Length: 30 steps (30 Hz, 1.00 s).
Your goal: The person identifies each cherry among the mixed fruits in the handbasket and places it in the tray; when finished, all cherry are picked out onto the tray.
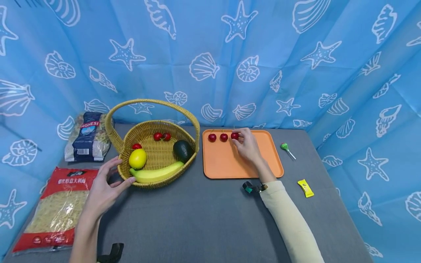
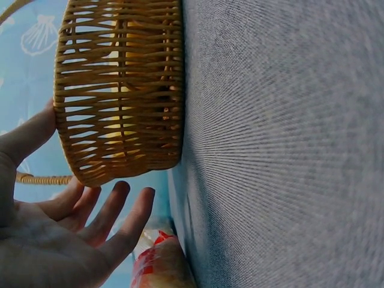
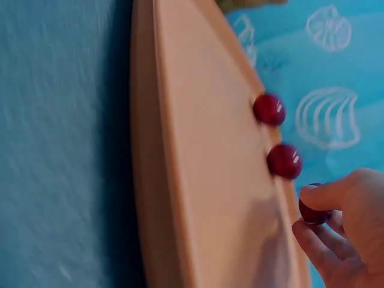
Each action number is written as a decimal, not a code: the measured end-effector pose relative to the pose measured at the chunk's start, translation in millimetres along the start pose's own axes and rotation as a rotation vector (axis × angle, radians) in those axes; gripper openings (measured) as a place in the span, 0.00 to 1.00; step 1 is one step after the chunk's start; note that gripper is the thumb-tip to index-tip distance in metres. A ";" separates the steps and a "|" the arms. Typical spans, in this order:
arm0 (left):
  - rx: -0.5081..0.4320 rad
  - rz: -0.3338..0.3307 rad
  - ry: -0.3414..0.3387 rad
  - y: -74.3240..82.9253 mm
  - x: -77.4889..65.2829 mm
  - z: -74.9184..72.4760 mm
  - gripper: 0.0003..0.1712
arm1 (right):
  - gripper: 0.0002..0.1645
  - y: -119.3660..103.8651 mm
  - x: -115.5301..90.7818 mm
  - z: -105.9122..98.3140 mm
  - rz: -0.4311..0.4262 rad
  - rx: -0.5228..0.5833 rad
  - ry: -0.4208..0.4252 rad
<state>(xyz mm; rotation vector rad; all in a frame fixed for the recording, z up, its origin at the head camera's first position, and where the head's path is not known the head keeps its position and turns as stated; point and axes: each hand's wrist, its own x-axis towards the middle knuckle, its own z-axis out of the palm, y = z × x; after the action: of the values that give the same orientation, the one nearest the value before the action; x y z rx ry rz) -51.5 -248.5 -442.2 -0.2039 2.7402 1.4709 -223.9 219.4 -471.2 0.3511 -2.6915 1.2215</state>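
Note:
My right hand (image 1: 246, 146) pinches a red cherry (image 3: 313, 210) between thumb and fingers, over the back of the orange tray (image 1: 227, 164). Two more cherries, one at the left (image 1: 212, 137) and one in the middle (image 1: 224, 137), sit in a row beside it on the tray. My left hand (image 1: 104, 184) is spread at the left end of the wicker basket (image 2: 120, 90), thumb and a fingertip touching its rim, the other fingers loosely extended. Inside the basket lie a banana (image 1: 158, 174), a yellow lemon (image 1: 137, 158), an avocado (image 1: 182, 151) and several cherries (image 1: 158, 136).
At the far left lie a blue pasta bag (image 1: 88, 137) and a red pasta bag (image 1: 59, 208). Right of the tray are a green lollipop (image 1: 284, 146) and a yellow wrapped candy (image 1: 306, 188). A blue shell-patterned curtain (image 1: 204, 44) hangs behind the grey table.

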 end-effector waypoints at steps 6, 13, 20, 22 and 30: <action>0.001 -0.003 -0.007 0.6 -0.2 -1.1 0.51 | 0.22 15.0 7.9 1.3 0.036 -0.052 -0.042; -0.009 -0.020 -0.018 2.4 0.0 -1.6 0.51 | 0.25 17.4 7.8 1.3 0.069 -0.035 -0.078; -0.017 -0.028 -0.015 3.6 -0.5 -0.9 0.51 | 0.24 10.5 2.0 -6.1 0.067 -0.007 -0.040; -0.018 -0.024 -0.015 3.9 -0.5 -0.9 0.51 | 0.23 6.4 -1.5 -7.3 0.046 0.013 -0.010; -0.020 -0.021 -0.004 2.3 -0.2 -0.2 0.51 | 0.18 -41.1 -21.1 -5.6 -0.099 0.243 0.066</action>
<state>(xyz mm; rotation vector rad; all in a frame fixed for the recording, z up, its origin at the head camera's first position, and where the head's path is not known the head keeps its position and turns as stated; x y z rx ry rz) -51.6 -247.5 -440.1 -0.2285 2.7124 1.4924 -192.0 200.4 -443.1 0.4612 -2.4442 1.5044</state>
